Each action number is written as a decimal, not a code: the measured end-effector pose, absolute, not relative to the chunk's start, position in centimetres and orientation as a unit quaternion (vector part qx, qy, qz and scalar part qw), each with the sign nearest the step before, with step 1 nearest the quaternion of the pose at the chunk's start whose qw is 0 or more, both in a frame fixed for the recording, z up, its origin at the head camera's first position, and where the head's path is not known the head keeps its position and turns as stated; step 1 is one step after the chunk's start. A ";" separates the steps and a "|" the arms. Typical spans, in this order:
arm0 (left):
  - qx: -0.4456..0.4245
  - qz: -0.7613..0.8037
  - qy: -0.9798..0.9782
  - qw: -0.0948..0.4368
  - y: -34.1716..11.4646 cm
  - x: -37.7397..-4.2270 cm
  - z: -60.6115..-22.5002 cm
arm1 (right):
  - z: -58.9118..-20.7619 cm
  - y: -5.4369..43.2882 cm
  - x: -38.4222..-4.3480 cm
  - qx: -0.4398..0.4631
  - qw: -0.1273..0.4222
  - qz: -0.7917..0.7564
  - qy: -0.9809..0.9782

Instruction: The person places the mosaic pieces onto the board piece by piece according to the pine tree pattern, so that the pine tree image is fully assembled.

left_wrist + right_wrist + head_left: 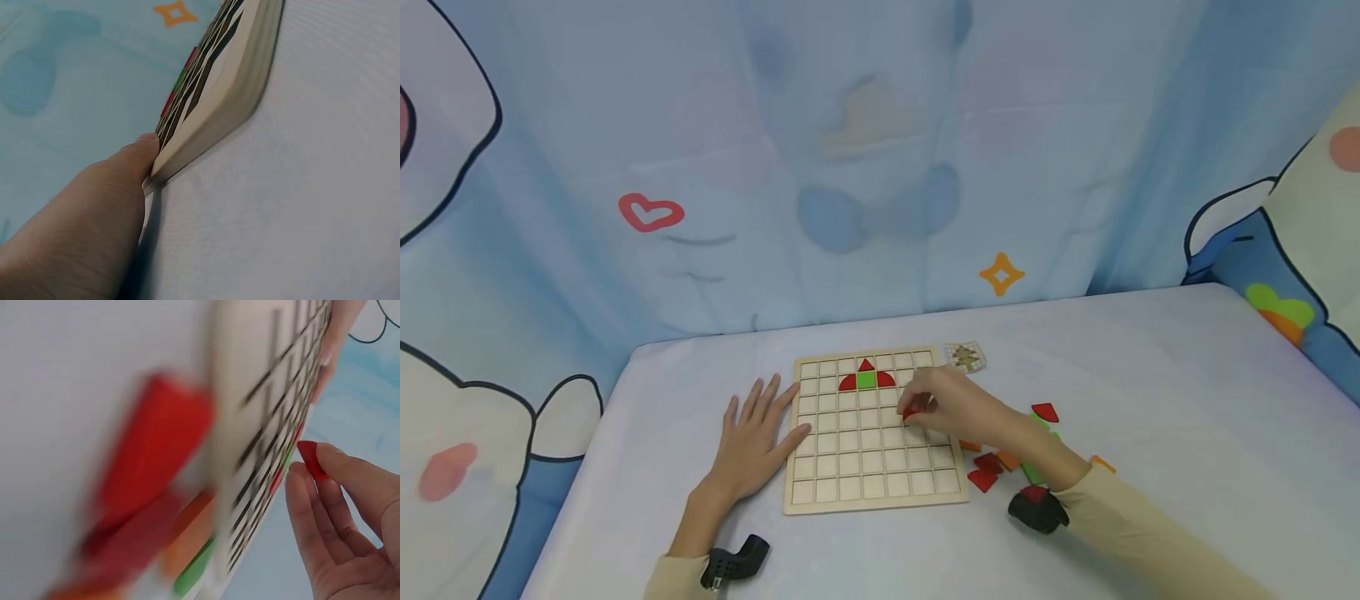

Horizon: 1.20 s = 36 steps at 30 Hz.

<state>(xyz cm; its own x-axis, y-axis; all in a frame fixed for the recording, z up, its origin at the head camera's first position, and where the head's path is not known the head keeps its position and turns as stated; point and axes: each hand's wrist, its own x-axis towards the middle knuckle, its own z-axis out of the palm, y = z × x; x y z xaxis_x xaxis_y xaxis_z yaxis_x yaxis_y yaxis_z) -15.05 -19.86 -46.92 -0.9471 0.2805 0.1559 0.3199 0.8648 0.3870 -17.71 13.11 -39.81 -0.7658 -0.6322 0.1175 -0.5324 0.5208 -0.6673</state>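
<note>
A wooden grid board (850,467) lies flat on the table. Near its far edge sit a green square (867,380), a red triangle (866,365) above it and a red quarter-round piece on either side. My left hand (754,446) rests by the board's left edge with fingers spread; in the left wrist view its thumb (134,156) touches the rim. Over the right half of the board my right hand (943,404) pinches a red piece (312,460) between thumb and fingers, above the cells.
Loose red, orange and green pieces, among them a red one (982,480), lie right of the board under my right forearm. A small pattern card (966,357) is beside the board's far right corner. A blue printed curtain (880,275) hangs behind the table.
</note>
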 end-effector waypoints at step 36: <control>-0.153 -0.213 -0.965 0.030 -19.9 -15.2 -46.7 | -40.7 2.8 -21.7 -0.358 0.081 -0.346 0.864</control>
